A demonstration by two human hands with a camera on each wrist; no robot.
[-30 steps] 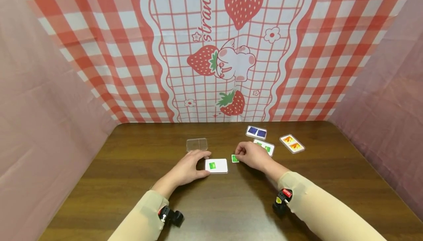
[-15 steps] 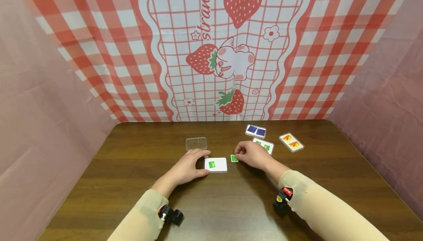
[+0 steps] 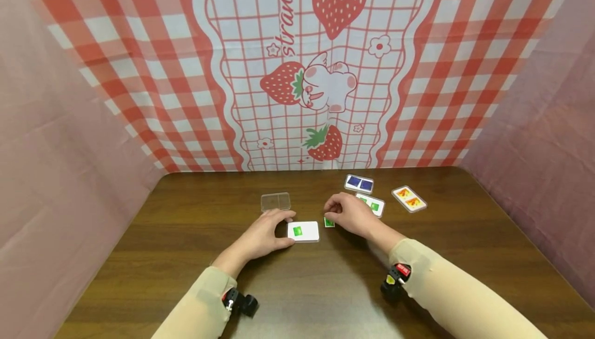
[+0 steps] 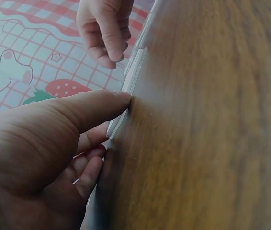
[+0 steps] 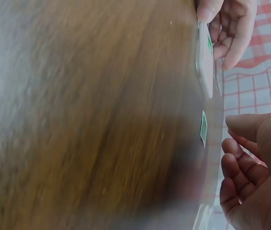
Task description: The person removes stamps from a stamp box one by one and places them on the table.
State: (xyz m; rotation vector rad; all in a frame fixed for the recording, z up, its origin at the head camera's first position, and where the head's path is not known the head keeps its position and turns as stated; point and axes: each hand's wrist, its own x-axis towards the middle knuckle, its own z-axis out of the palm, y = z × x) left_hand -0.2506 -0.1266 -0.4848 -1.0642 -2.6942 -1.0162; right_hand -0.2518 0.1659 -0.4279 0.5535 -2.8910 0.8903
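Observation:
My left hand (image 3: 266, 236) holds the left end of a flat white card case (image 3: 309, 231) with a clear rim, its thumb on the near edge and fingers at the far side. One green square shows on the case's left half. To its right, a small green picture card (image 3: 329, 222) lies on the table. My right hand (image 3: 350, 215) hovers right over this card, fingers loosely bent, covering part of it in the head view. In the right wrist view, the green card (image 5: 203, 128) lies apart from the right hand (image 5: 257, 163), which holds nothing.
A clear plastic cover (image 3: 275, 202) lies behind the left hand. Behind the right hand are a case with green squares (image 3: 378, 211) and one with blue squares (image 3: 359, 184); a case with orange pictures (image 3: 409, 199) lies farther right. A checked strawberry cloth (image 3: 325, 91) hangs behind.
The right hand's fingertips have come off the small green card and shifted slightly left over it. The card stays on the table, and the left hand keeps its hold on the case.

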